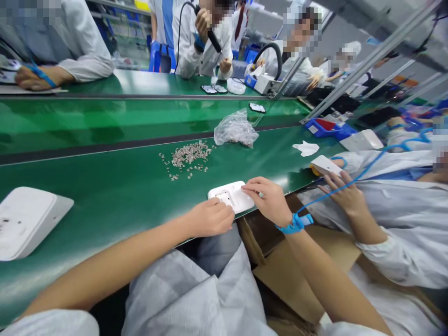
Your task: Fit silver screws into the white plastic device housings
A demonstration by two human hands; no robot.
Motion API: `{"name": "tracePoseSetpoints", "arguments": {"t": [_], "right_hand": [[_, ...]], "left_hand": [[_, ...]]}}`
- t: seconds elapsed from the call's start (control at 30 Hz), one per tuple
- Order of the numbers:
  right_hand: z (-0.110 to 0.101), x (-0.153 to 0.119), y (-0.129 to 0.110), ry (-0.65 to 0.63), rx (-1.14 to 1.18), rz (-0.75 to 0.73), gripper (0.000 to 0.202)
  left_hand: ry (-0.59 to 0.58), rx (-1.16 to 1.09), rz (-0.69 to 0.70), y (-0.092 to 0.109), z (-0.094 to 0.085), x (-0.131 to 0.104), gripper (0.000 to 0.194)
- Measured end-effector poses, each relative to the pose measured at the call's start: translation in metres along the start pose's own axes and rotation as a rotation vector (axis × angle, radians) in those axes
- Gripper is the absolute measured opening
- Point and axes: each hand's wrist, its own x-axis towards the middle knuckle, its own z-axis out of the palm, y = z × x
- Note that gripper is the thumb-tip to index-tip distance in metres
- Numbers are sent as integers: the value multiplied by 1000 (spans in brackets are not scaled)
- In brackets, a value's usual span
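Observation:
A white plastic housing (239, 199) with rounded corners and a recessed area lies at the near edge of the green bench, in front of me. My left hand (212, 217) is closed over its near left part, fingertips curled at the recess. At the housing's right side, my right hand (269, 199) has thumb and forefinger pinched together. Whatever either set of fingertips holds is too small or hidden to make out. A blue strap (294, 224) with a cord circles my right wrist. Beyond the housing lies a loose heap of small metal pieces (191, 155).
A crumpled clear plastic bag (236, 129) sits behind the heap. Another white housing (30, 221) stands at the left. A co-worker close at my right holds a white part (326, 165); a blue tray (329, 128) is beyond. Cardboard (308, 266) lies below the bench edge.

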Motion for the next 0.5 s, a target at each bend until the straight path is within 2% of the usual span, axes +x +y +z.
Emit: {"name": "tracePoseSetpoints", "arguments": {"t": [0.1, 0.3, 0.5], "right_hand": [[8, -1, -8, -91, -29, -84, 20], [25, 20, -9, -328, -100, -361, 21], [35, 36, 2, -452, -100, -540, 26]], "left_hand": [[57, 59, 15, 9, 0, -1, 32], [-1, 146, -144, 35, -11, -2, 47], [49, 183, -194, 37, -11, -4, 36]]}}
